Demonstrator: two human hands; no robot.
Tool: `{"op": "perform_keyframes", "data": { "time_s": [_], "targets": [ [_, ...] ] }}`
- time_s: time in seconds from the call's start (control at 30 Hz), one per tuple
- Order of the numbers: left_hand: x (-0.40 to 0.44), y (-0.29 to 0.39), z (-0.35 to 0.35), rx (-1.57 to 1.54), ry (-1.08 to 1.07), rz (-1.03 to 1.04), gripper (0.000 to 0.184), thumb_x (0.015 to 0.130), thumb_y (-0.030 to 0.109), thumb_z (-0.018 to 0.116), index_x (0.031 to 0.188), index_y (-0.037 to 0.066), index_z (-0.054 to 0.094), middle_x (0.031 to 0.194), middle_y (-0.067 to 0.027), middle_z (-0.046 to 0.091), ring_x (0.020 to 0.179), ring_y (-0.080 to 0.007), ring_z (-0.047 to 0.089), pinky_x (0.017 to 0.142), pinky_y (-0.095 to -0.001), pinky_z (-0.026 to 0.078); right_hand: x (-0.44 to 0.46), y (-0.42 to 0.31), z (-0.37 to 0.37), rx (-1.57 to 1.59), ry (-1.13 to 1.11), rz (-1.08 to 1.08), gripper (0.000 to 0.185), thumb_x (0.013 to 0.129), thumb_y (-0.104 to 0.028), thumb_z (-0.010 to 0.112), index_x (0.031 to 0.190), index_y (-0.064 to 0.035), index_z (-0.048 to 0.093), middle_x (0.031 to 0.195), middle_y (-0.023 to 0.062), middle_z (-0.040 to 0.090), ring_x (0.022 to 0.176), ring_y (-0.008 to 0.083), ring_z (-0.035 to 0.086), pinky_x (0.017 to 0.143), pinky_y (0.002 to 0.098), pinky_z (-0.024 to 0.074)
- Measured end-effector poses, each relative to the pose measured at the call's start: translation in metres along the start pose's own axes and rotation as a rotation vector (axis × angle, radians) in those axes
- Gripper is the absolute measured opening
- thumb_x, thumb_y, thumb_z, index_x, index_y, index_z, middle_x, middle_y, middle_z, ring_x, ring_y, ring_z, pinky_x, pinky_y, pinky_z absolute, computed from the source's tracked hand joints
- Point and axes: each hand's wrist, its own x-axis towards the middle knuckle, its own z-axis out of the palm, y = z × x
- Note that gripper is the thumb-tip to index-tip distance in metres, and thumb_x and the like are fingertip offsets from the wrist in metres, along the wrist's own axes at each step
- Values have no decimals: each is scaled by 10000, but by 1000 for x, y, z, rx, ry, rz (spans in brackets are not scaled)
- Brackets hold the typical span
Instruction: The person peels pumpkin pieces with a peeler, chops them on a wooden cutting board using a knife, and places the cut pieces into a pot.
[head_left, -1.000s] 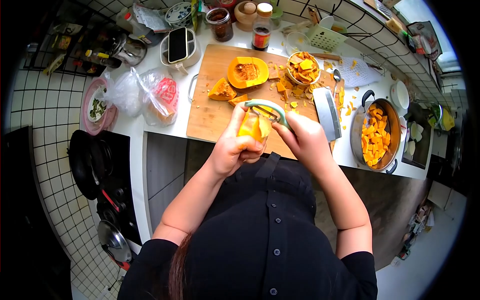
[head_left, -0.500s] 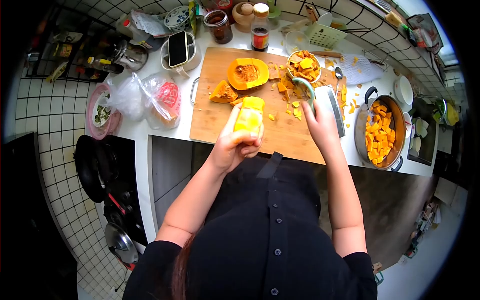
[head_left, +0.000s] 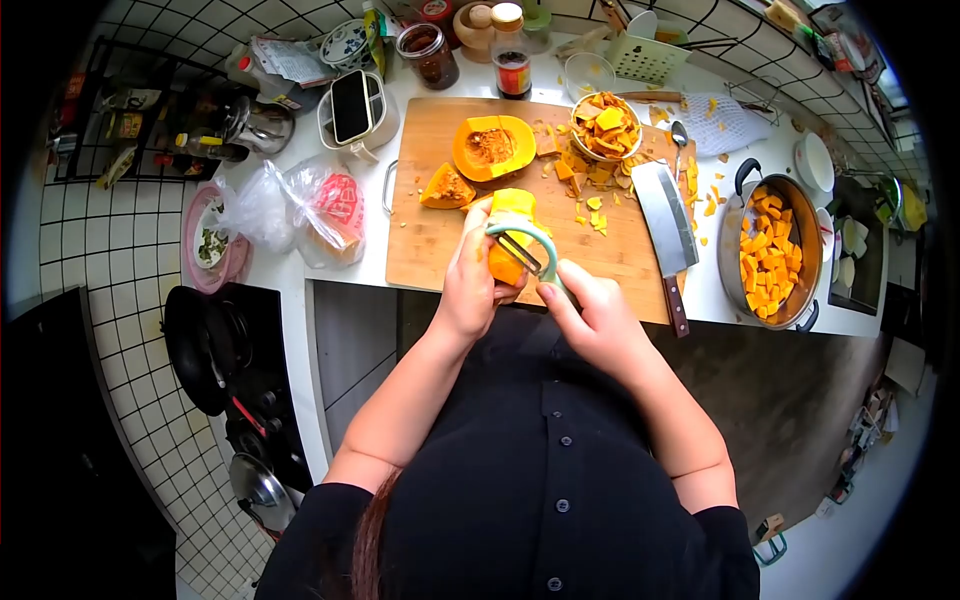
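My left hand [head_left: 472, 288] is closed around a partly peeled pumpkin piece [head_left: 512, 206], held above the front of the wooden cutting board [head_left: 430, 250]. Gripped by its handle in my right hand [head_left: 600, 318] is a pale green peeler [head_left: 547, 246], its blade lying against the pumpkin piece. Behind them on the board rest a pumpkin half [head_left: 493, 146] with seeds showing and a smaller pumpkin wedge [head_left: 446, 187]. A cleaver [head_left: 662, 215] lies at the board's right side, its handle over the front edge. Peel scraps [head_left: 592, 212] are strewn near it.
A bowl heaped with peels [head_left: 606, 126] stands at the board's back right. Right of the board is a pot [head_left: 730, 240] of pumpkin chunks [head_left: 770, 255]. Plastic bags [head_left: 325, 205] and a phone [head_left: 350, 105] on a container are to the left. Jars line the back.
My right hand has brought the peeler left and toward me, from above the cleaver onto the pumpkin piece. The cleaver now shows in full. My left hand still holds the piece.
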Motion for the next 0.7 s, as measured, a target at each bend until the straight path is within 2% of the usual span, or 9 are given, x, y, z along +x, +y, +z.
{"op": "perform_keyframes", "data": {
  "time_s": [0.17,0.27,0.37,0.43,0.47,0.57,0.63,0.7],
  "targets": [
    [-2,-1,1,-35,-6,-13,345,1014,318,252,1292,133,338,818,-41,524,505,-76,405,393,-180,233,-1,2,0,-146,42,-59,221,911,-219,560,831,-39,460,634,195,550,621,394,570,532,454,441],
    [-4,4,1,-112,-54,-90,345,1015,320,246,1287,129,342,785,-52,520,491,-72,390,391,-181,231,0,0,-2,-252,56,-109,202,905,-215,568,840,-56,461,628,184,559,602,384,579,520,462,454],
    [-6,7,0,-160,-136,-68,339,1008,315,266,1279,128,345,763,-60,516,476,-72,376,390,-184,233,2,3,-3,-357,99,-171,194,903,-217,571,842,-67,464,613,171,562,577,375,583,501,460,461],
    [-7,13,12,-89,-46,-77,331,989,350,299,1221,131,387,676,-58,473,430,-66,304,373,-178,228,5,4,-6,-412,129,-207,196,903,-222,573,841,-71,465,601,165,560,567,370,586,488,460,461],
    [-7,17,17,-53,-1,-81,330,980,368,316,1192,132,409,633,-58,451,407,-63,268,364,-176,226,8,8,-10,-441,161,-176,198,904,-225,571,843,-69,467,598,167,561,569,371,587,487,462,461],
    [-20,20,22,-61,-131,-111,343,968,373,337,1212,137,384,611,-49,422,404,-60,267,362,-174,230,21,40,-30,-521,237,-58,205,912,-236,560,847,-63,473,592,178,563,574,375,589,486,472,461],
    [-21,28,29,-42,-117,-87,350,962,374,341,1216,134,372,611,-47,417,401,-58,267,360,-175,229,27,63,-47,-552,272,-12,219,925,-246,541,846,-52,478,604,201,567,587,394,584,498,491,452],
    [-19,29,23,-19,-118,-74,372,953,370,358,1230,123,350,631,-56,431,404,-53,277,358,-171,231,26,60,-55,-432,309,32,248,932,-242,539,840,-26,459,600,207,543,568,413,536,498,454,414]
  ]
}}
